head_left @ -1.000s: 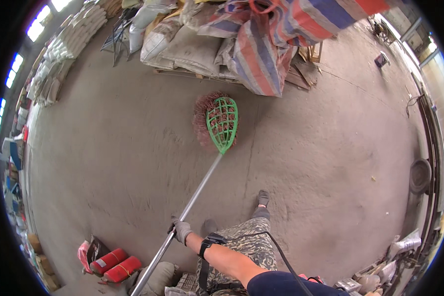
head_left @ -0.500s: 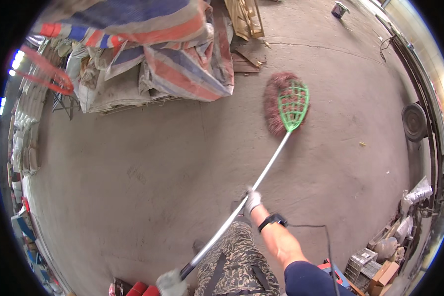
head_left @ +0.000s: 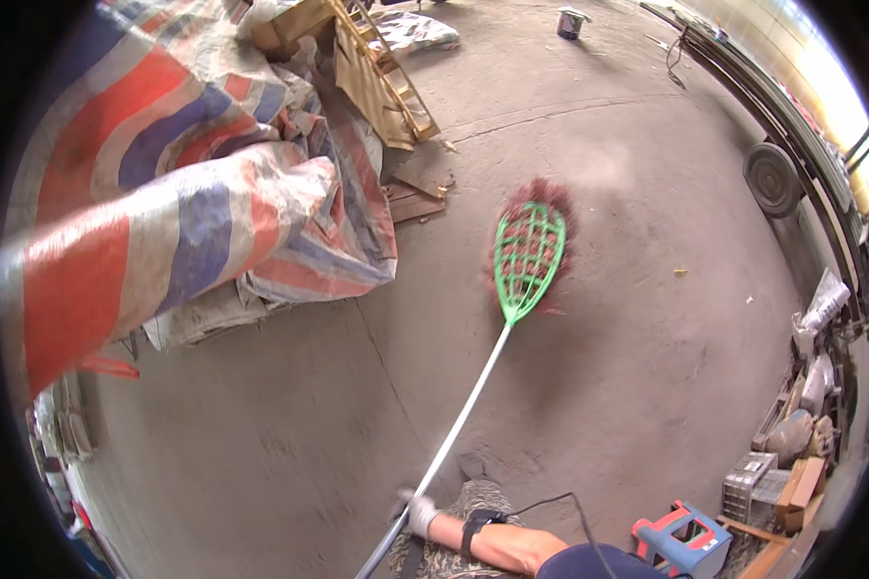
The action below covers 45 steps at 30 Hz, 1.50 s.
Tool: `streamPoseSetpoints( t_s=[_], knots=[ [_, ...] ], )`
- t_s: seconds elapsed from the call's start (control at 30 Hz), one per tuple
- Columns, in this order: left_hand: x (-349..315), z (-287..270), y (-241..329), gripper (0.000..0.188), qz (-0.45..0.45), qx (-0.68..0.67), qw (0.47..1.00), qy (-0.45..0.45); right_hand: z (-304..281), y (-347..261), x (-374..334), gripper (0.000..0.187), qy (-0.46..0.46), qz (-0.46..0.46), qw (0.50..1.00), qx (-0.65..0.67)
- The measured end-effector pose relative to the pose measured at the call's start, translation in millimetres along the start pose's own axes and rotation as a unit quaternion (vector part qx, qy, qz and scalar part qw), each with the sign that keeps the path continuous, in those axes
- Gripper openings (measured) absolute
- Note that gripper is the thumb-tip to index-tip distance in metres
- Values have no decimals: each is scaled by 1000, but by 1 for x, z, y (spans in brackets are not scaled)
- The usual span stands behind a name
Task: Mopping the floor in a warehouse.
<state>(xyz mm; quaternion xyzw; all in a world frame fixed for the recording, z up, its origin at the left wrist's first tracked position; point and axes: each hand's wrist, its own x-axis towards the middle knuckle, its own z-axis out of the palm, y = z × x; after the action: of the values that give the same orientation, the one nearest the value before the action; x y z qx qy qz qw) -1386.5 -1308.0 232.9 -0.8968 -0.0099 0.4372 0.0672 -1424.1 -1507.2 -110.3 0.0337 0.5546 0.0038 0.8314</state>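
Note:
A long-handled mop (head_left: pixel 454 425) slants up from the lower edge of the view. Its head has a green lattice frame (head_left: pixel 529 256) with dark red strands around and under it, resting on the grey concrete floor (head_left: pixel 637 318). My right hand (head_left: pixel 418 511), in a pale glove, is closed around the silver pole at the lower middle. The lower end of the pole runs out of the picture. My left hand is out of sight. A pale haze like dust hangs just beyond the mop head, whose strands are blurred.
A striped red, white and blue tarp (head_left: pixel 183 222) covers a pile at left. Wooden boards (head_left: pixel 415 198) lie by its corner. A bucket (head_left: pixel 572 23) stands far off. Along the right are a wheel (head_left: pixel 772 180), a crate (head_left: pixel 743 485), boxes and a red-blue step stool (head_left: pixel 681 538).
The mop head has shifted left and nearer, its frame now over the middle of the strands. My right hand is lower and further left; my left hand has left the view. The view has turned.

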Motion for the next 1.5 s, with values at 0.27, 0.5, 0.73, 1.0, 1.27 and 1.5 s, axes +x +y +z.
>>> streamPoseSetpoints(
  t_s=[0.27,0.5,0.73,1.0,1.27,1.5],
  knots=[
    [114,-45,-152,23,172,361,882,250,48,50,47,14,-49,138,989,35],
    [206,-55,150,22,357,243,901,37,59,-173,54,30,77,-248,962,85],
    [242,-130,194,28,409,290,865,17,77,-187,22,28,159,-346,922,64],
    [295,-191,-11,32,304,294,906,4,126,-58,63,20,98,-194,941,261],
    [306,-301,-121,31,133,335,933,13,205,47,90,13,56,20,970,237],
    [257,-217,55,34,168,294,941,-20,109,-64,136,24,129,-118,967,186]
  ],
)
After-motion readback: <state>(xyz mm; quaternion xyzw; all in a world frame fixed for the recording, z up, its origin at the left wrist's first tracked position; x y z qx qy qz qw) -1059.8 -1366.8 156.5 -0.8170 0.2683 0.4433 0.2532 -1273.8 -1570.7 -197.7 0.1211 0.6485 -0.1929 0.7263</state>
